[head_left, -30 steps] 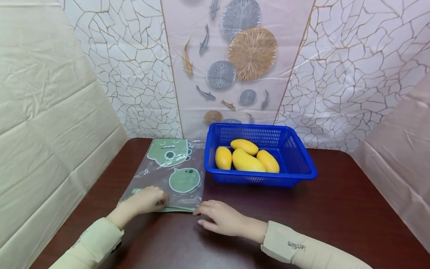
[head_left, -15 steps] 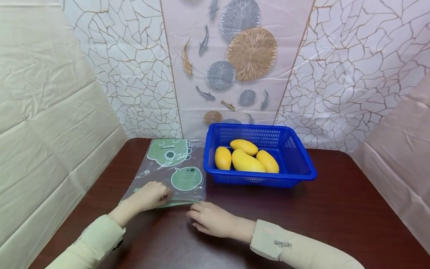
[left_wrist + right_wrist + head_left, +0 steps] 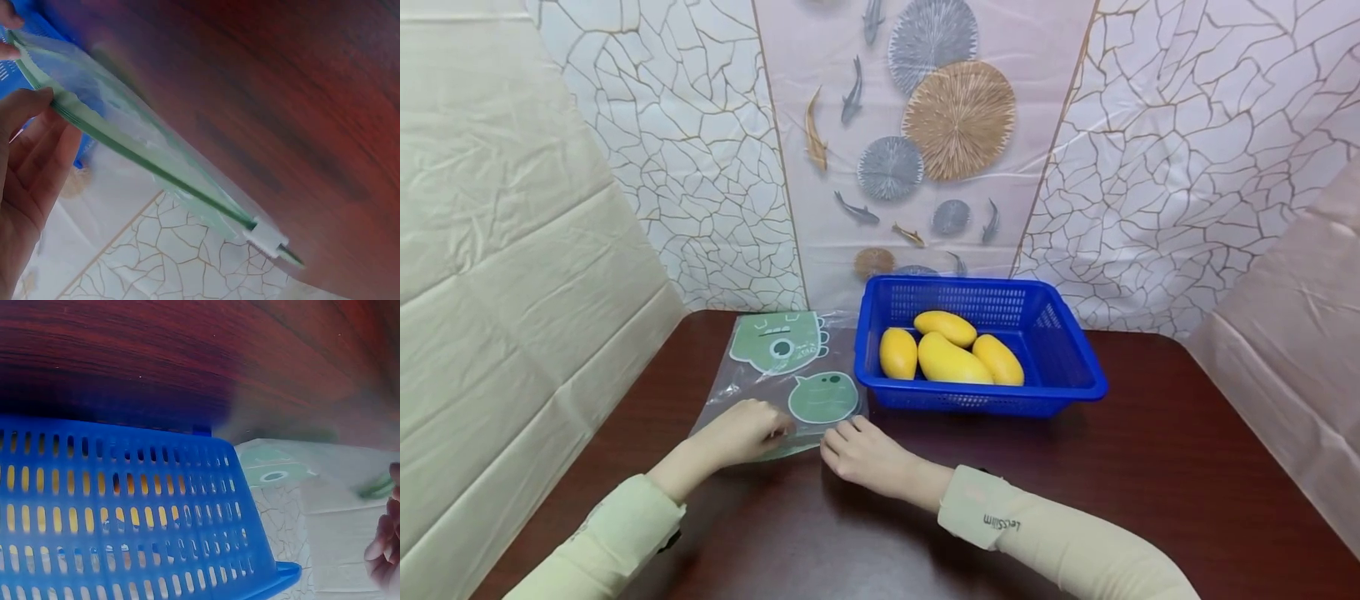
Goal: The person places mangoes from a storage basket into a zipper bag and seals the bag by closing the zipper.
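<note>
A clear zip bag (image 3: 737, 385) with green dinosaur prints lies at the left of the table, its near edge lifted. My left hand (image 3: 739, 435) pinches the green zip strip (image 3: 150, 164) between thumb and fingers. In the left wrist view the two sides of the bag's mouth stand apart, and a white slider (image 3: 267, 237) sits near one end. My right hand (image 3: 868, 457) grips the near right corner of the bag with curled fingers; its fingertips (image 3: 9, 51) show at the strip's other end.
Right of the bag, a blue plastic basket (image 3: 1075, 367) holds several yellow mangoes (image 3: 951, 360). Its left end stands close beside the bag. Patterned cloth (image 3: 715, 167) hangs behind the dark red-brown table (image 3: 1150, 467), with pale cloth (image 3: 527, 250) along the left side.
The right hand has moved left and away from me onto the bag's corner, its fingers now curled there. The left hand has lifted the bag's near edge and shifted slightly forward and right.
</note>
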Demonstrator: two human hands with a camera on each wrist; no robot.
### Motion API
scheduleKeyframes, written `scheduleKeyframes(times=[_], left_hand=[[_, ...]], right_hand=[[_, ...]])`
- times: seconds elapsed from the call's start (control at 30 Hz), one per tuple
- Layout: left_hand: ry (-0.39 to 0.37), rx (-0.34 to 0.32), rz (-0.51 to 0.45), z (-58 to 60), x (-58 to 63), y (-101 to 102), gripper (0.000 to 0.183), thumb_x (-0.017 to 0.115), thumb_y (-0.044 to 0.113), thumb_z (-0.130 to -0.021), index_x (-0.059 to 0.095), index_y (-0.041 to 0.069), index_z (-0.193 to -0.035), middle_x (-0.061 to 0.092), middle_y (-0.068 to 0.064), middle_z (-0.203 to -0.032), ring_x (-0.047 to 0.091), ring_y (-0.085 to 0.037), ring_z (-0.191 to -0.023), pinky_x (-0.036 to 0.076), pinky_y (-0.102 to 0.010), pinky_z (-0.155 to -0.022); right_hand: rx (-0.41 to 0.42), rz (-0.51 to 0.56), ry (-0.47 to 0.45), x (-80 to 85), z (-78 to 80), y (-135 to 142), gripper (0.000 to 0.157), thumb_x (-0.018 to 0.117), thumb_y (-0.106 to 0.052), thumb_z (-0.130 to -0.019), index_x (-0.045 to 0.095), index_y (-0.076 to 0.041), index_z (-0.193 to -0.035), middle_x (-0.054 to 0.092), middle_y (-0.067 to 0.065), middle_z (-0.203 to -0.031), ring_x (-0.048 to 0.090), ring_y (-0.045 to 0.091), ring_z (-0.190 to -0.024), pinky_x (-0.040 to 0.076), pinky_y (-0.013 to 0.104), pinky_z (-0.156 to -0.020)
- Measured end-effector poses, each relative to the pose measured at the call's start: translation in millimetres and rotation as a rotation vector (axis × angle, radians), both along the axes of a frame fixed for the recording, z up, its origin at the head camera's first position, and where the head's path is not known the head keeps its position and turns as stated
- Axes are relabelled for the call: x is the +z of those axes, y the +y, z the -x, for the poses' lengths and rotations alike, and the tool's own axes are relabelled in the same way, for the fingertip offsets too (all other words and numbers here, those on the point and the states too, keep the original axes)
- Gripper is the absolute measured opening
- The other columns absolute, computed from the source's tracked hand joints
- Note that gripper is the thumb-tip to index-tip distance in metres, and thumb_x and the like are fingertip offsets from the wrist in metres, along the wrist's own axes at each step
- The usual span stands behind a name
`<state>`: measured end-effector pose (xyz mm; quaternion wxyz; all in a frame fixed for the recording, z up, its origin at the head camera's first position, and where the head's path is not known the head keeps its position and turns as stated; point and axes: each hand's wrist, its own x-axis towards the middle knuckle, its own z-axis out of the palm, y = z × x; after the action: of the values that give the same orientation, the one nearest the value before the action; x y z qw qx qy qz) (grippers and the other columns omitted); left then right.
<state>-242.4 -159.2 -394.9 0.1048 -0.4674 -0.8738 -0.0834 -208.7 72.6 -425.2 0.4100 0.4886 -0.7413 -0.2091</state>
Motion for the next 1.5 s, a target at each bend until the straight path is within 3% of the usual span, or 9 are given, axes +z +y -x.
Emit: scheduleKeyframes(times=[0.23, 0.5, 0.73, 0.9, 1.07, 1.2, 1.3, 1.43, 1.5], left_hand=[[0.074, 0.021, -0.025, -0.3, 5.2, 2, 0.023, 0.068, -0.002, -0.071, 0.056, 0.016, -0.062, 0.047, 0.008, -0.056, 0.036, -0.003, -0.050, 0.031, -0.019, -0.047], [0.253, 0.039, -0.024, -1.3, 9.3, 5, 0.020, 0.071, 0.003, -0.073, 0.057, 0.013, -0.065, 0.045, 0.004, -0.062, 0.042, -0.008, -0.048, 0.031, -0.019, -0.043], [0.487, 0.001, -0.104, 4.8, 17.6, 5, 0.019, 0.075, 0.002, -0.067, 0.058, 0.010, -0.068, 0.047, 0.000, -0.065, 0.045, -0.012, -0.050, 0.037, -0.024, -0.043], [0.640, -0.044, -0.070, 9.6, 26.0, 4, 0.016, 0.070, -0.001, -0.068, 0.056, 0.007, -0.069, 0.047, -0.002, -0.068, 0.047, -0.015, -0.052, 0.037, -0.026, -0.040], [0.718, -0.085, -0.028, 15.4, 37.7, 3, 0.012, 0.068, -0.003, -0.074, 0.059, 0.004, -0.075, 0.047, -0.004, -0.072, 0.045, -0.014, -0.055, 0.034, -0.022, -0.040], [0.771, -0.118, -0.056, 18.5, 44.8, 3, 0.014, 0.071, -0.004, -0.071, 0.062, 0.001, -0.081, 0.049, -0.007, -0.075, 0.049, -0.016, -0.059, 0.037, -0.023, -0.040], [0.812, -0.139, -0.073, 20.2, 44.8, 3, 0.007, 0.060, -0.006, -0.080, 0.063, -0.001, -0.084, 0.051, -0.007, -0.077, 0.050, -0.017, -0.061, 0.039, -0.023, -0.041], [0.826, -0.139, -0.088, 20.8, 39.9, 2, 0.023, 0.042, -0.003, -0.091, 0.061, 0.001, -0.078, 0.049, -0.006, -0.073, 0.047, -0.016, -0.057, 0.035, -0.022, -0.040], [0.784, -0.127, -0.098, 20.1, 37.0, 0, 0.019, 0.047, -0.002, -0.088, 0.058, 0.003, -0.073, 0.047, -0.005, -0.070, 0.044, -0.015, -0.053, 0.033, -0.022, -0.039]], right_hand=[[-0.013, 0.027, -0.021, -3.5, 0.4, -9, 0.042, 0.028, -0.004, -0.097, 0.066, -0.018, -0.087, 0.055, -0.004, -0.081, 0.050, 0.012, -0.075, 0.037, 0.024, -0.063], [-0.013, -0.034, 0.000, -6.2, -1.3, -13, 0.025, 0.046, -0.016, -0.091, 0.067, -0.022, -0.078, 0.054, -0.006, -0.077, 0.049, 0.011, -0.072, 0.035, 0.024, -0.062], [0.076, -0.161, -0.028, -7.2, 1.5, -9, 0.022, 0.052, -0.020, -0.091, 0.069, -0.025, -0.078, 0.058, -0.011, -0.078, 0.048, 0.010, -0.076, 0.034, 0.025, -0.070], [0.154, -0.232, -0.044, -11.6, 5.9, -7, 0.027, 0.047, -0.018, -0.092, 0.068, -0.026, -0.076, 0.057, -0.011, -0.076, 0.047, 0.009, -0.075, 0.033, 0.025, -0.070], [0.206, -0.265, -0.042, -15.1, 7.8, -9, 0.032, 0.044, -0.020, -0.092, 0.068, -0.029, -0.074, 0.057, -0.012, -0.077, 0.047, 0.008, -0.074, 0.033, 0.026, -0.071], [0.205, -0.275, -0.040, -15.1, 7.9, -12, 0.029, 0.046, -0.021, -0.093, 0.068, -0.029, -0.077, 0.057, -0.012, -0.080, 0.048, 0.009, -0.076, 0.034, 0.026, -0.074], [0.185, -0.266, -0.025, -15.3, 8.6, -13, 0.026, 0.047, -0.021, -0.093, 0.067, -0.029, -0.079, 0.057, -0.012, -0.080, 0.049, 0.009, -0.077, 0.034, 0.026, -0.074], [0.158, -0.244, -0.029, -16.0, 9.5, -13, 0.023, 0.047, -0.021, -0.094, 0.065, -0.026, -0.080, 0.057, -0.011, -0.079, 0.050, 0.009, -0.077, 0.034, 0.026, -0.072], [0.151, -0.235, -0.038, -16.6, 10.0, -13, 0.022, 0.046, -0.020, -0.094, 0.063, -0.025, -0.080, 0.057, -0.011, -0.079, 0.050, 0.009, -0.077, 0.034, 0.026, -0.072]])
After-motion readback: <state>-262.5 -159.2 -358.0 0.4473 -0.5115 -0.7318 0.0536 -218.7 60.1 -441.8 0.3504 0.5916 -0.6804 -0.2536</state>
